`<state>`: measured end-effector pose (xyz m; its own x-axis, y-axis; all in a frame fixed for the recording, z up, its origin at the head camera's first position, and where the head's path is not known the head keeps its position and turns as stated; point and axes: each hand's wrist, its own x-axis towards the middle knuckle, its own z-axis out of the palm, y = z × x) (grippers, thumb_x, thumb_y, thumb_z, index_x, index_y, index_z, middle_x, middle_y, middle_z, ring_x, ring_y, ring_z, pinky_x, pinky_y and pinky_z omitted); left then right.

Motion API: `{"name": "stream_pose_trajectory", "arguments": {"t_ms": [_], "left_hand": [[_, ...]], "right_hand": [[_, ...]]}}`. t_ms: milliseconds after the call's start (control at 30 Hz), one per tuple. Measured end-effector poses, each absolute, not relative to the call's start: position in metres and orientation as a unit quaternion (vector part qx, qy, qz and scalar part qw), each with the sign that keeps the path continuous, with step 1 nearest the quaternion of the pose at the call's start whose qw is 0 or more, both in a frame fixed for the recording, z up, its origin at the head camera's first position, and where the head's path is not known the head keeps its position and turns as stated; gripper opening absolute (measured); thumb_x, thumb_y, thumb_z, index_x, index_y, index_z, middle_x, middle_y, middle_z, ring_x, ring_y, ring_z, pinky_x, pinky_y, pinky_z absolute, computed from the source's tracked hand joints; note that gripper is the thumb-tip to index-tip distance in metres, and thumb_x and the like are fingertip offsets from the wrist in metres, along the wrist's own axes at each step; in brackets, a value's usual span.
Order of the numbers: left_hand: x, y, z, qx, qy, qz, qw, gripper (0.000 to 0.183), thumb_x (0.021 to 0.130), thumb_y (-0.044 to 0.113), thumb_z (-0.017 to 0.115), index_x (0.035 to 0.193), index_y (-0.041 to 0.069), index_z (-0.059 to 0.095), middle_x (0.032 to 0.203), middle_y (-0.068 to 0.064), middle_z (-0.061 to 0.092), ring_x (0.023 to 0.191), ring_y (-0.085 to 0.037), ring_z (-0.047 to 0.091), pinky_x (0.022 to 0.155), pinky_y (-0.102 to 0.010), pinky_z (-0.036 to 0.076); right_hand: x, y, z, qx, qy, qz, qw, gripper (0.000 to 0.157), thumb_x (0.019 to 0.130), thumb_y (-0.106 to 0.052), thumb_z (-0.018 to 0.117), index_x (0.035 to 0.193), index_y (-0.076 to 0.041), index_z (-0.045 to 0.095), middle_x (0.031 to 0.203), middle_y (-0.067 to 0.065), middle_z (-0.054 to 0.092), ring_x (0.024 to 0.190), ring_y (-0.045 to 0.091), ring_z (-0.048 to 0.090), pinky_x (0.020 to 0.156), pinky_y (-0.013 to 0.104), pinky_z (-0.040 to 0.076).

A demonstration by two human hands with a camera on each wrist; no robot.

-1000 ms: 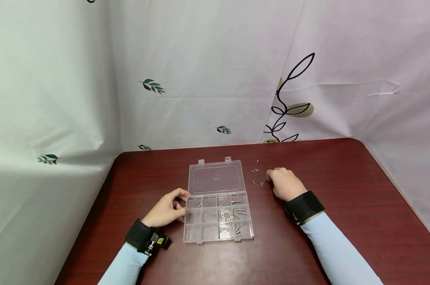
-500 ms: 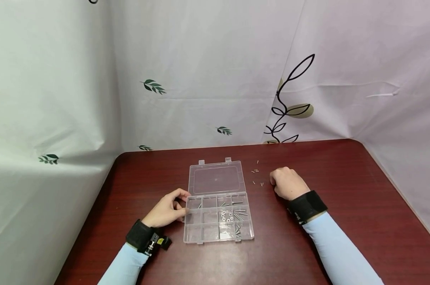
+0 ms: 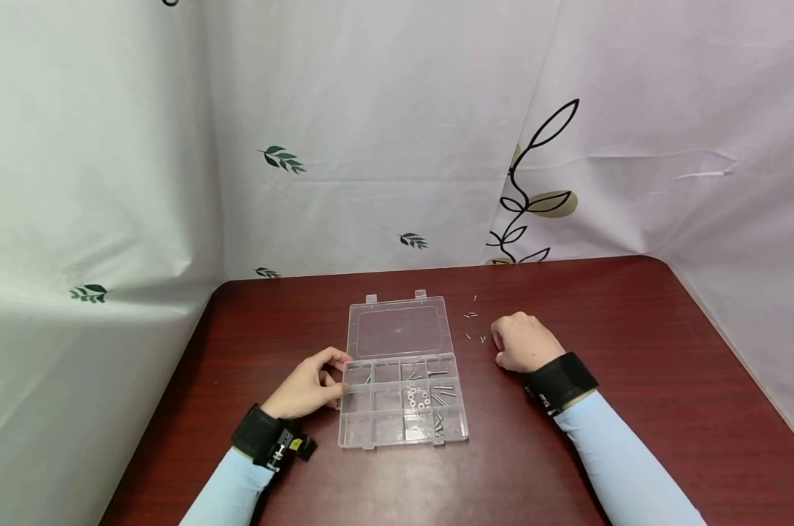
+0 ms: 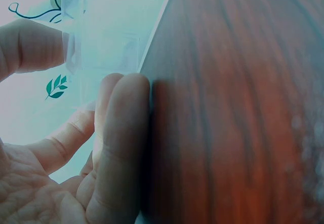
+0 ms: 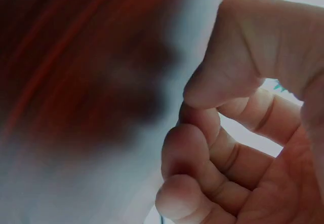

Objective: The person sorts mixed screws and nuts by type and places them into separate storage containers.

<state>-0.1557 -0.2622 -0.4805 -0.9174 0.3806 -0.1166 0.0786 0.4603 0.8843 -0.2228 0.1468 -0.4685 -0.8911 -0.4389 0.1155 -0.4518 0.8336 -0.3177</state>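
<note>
A clear plastic compartment box [image 3: 386, 431] lies on the table with its lid [image 3: 399, 332] folded back. My left hand [image 3: 307, 387] grips the box's left edge between thumb and fingers; the left wrist view shows the fingertips [image 4: 129, 89] against its side wall. Metal screws [image 3: 440, 399] and white washers [image 3: 412, 398] lie in the right-hand compartments. Beyond the box's upper right, several tiny screw-like pins [image 3: 472, 315] are scattered. My right hand [image 3: 527, 343] is close to their right, fingers curled, its thumb tip meeting the index finger in the right wrist view; nothing shows between them.
The dark red wooden table [image 3: 397, 497] has rounded far corners. Behind it and at both sides hangs a white cloth [image 3: 370, 146] printed with leaves. Each wrist wears a black strap [image 3: 562, 381] over a light blue sleeve.
My right hand shifted slightly right, away from the pins, then came back left near them. My left hand and the box have stayed in place.
</note>
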Motion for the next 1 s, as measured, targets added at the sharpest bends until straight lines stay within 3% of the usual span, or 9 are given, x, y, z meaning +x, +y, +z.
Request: {"name": "stream_pose_trajectory", "arguments": {"t_ms": [233, 433, 633, 833, 1000], "left_hand": [[-0.156, -0.264, -0.481, 0.138, 0.841, 0.502, 0.148, 0.044, 0.084, 0.009, 0.070, 0.126, 0.005, 0.057, 0.114, -0.017, 0.055, 0.062, -0.023, 0.060, 0.058, -0.036, 0.057], [-0.156, -0.263, -0.482, 0.138, 0.843, 0.499, 0.148, 0.044, 0.085, 0.010, 0.070, 0.127, 0.005, 0.057, 0.114, -0.017, 0.055, 0.063, -0.023, 0.060, 0.058, -0.036, 0.058], [-0.156, -0.263, -0.482, 0.139, 0.845, 0.496, 0.146, 0.044, 0.085, 0.010, 0.070, 0.126, 0.005, 0.057, 0.113, -0.017, 0.055, 0.064, -0.022, 0.060, 0.058, -0.036, 0.058], [-0.156, -0.263, -0.481, 0.141, 0.847, 0.492, 0.144, 0.044, 0.085, 0.010, 0.071, 0.126, 0.005, 0.057, 0.113, -0.017, 0.055, 0.063, -0.022, 0.060, 0.058, -0.036, 0.058], [-0.155, -0.263, -0.482, 0.143, 0.851, 0.485, 0.142, 0.043, 0.085, 0.010, 0.070, 0.126, 0.005, 0.057, 0.113, -0.017, 0.054, 0.063, -0.022, 0.060, 0.058, -0.036, 0.057]], "right_hand": [[-0.199, 0.107, -0.444, 0.345, -0.901, 0.259, 0.045, 0.025, 0.057, -0.010, 0.063, 0.062, -0.029, 0.047, 0.058, -0.017, 0.044, 0.056, 0.002, 0.046, 0.049, 0.023, 0.039], [-0.170, 0.075, -0.435, 0.448, -0.835, 0.311, 0.069, 0.026, 0.057, -0.003, 0.056, 0.065, -0.026, 0.046, 0.065, -0.016, 0.044, 0.058, -0.003, 0.043, 0.049, 0.012, 0.034], [-0.151, 0.059, -0.430, 0.497, -0.796, 0.337, 0.073, 0.027, 0.060, -0.002, 0.059, 0.070, -0.024, 0.048, 0.071, -0.015, 0.044, 0.064, -0.005, 0.043, 0.055, 0.007, 0.034], [-0.144, 0.056, -0.426, 0.525, -0.786, 0.323, 0.035, 0.026, 0.074, -0.011, 0.068, 0.096, -0.023, 0.064, 0.093, -0.015, 0.051, 0.075, 0.000, 0.049, 0.065, 0.007, 0.037], [-0.151, 0.062, -0.425, 0.518, -0.797, 0.306, 0.049, 0.037, 0.075, -0.017, 0.072, 0.110, -0.024, 0.065, 0.105, -0.017, 0.051, 0.077, -0.002, 0.047, 0.069, 0.009, 0.038]]}}
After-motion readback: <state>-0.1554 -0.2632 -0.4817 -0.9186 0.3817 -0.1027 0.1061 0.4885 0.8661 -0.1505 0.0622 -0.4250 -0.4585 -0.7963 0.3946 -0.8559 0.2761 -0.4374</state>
